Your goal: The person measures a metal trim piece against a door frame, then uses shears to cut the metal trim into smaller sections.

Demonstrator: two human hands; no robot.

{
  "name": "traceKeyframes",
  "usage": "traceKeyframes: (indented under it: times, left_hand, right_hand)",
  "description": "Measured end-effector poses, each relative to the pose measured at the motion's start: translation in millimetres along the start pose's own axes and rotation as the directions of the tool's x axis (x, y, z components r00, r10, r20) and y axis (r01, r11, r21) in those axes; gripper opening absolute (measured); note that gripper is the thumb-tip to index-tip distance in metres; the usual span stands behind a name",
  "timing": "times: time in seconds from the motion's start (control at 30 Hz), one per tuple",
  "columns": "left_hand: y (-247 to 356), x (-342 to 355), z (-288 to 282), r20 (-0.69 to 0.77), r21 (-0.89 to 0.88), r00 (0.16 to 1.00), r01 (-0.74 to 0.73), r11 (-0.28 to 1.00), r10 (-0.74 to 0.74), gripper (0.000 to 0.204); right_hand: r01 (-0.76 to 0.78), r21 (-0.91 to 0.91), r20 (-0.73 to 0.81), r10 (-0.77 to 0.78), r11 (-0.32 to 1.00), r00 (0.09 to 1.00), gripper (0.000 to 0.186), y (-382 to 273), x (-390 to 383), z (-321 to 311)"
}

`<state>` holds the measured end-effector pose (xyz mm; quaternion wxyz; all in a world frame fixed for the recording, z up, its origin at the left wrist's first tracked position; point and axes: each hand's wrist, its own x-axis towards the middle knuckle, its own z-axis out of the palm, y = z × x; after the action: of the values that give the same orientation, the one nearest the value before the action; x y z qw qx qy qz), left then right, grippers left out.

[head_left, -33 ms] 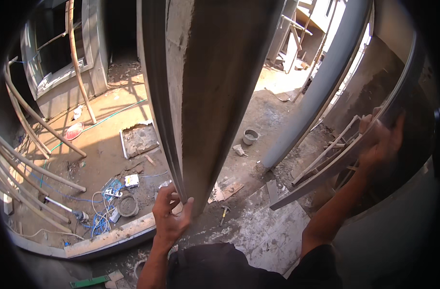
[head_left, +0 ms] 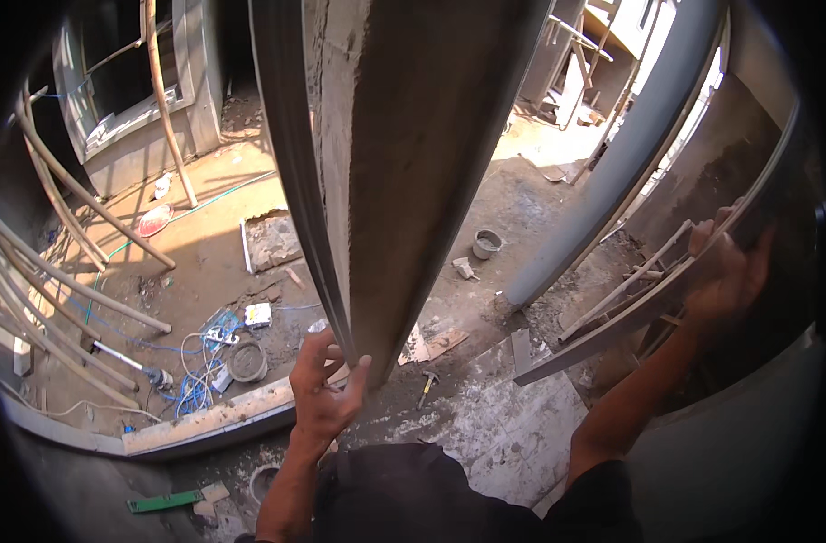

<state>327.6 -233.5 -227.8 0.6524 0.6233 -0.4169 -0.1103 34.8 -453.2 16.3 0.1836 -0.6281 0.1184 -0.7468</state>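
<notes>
Gripping the lower end of a tall concrete column (head_left: 404, 163) with the left hand (head_left: 327, 389), fingers curled around its corner and thumb pressed on the near face. Rough, grey, cement-skimmed surface, with a dark metal strip (head_left: 291, 181) running down its left edge; rises from near the hand up out of the top of the view, standing at the middle of the scene.

Reaching out to the right with the right hand (head_left: 725, 267), fingers wrapped over a long thin metal rail (head_left: 648, 299) that slants from lower left to upper right (curved by the lens, so true shape hard to judge).

Down on the dusty concrete floor (head_left: 205, 253): one small grey bucket (head_left: 487, 242), one hammer (head_left: 427, 387), one round coil (head_left: 246, 360) beside a tangle of blue and white cables (head_left: 196, 371), one green level (head_left: 164, 500), one flat broken slab (head_left: 273, 240). Several pale bamboo poles (head_left: 69, 281) leaning at the left, too overlapped to count exactly. One smooth grey pipe (head_left: 612, 172), thick and round, leaning beyond the column to the right.
</notes>
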Motion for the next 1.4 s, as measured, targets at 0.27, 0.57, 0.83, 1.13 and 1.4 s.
traceKeyframes:
  times: [0.27, 0.57, 0.83, 1.13, 1.4]
  left_hand:
    - [19.8, -85.7, 42.0, -0.309, -0.033, 0.926, 0.216, 0.976, -0.216, 0.051]
    - [-8.6, -168.0, 62.6, -0.531, 0.186, 0.820, 0.357, 0.915, -0.212, 0.060]
    - [-78.4, -210.3, 94.8, -0.600, -0.103, 0.653, 0.509, 0.854, -0.461, 0.075]
    - [-150.4, -262.1, 143.2, -0.400, -0.561, 0.359, 0.631, 0.536, -0.843, 0.087]
    - [-192.3, -325.4, 174.8, -0.404, -0.681, 0.126, 0.620, 0.390, -0.906, 0.089]
  right_hand:
    - [-0.216, 0.332, 0.427, 0.058, 0.918, 0.903, 0.063, 85.7, -55.7, -69.4]
    - [-0.461, 0.501, 0.654, 0.028, 0.733, 0.756, 0.073, 70.2, -131.5, -40.2]
    - [-0.657, 0.248, 0.878, 0.121, 0.711, 0.463, 0.048, 35.6, -213.1, -44.7]
    - [-0.231, 0.354, 0.935, -0.335, 0.906, 0.115, 0.070, 31.2, -262.2, -53.1]
    - [-0.418, -0.021, 0.954, -0.107, 0.908, -0.280, 0.068, 28.1, -309.8, -87.8]
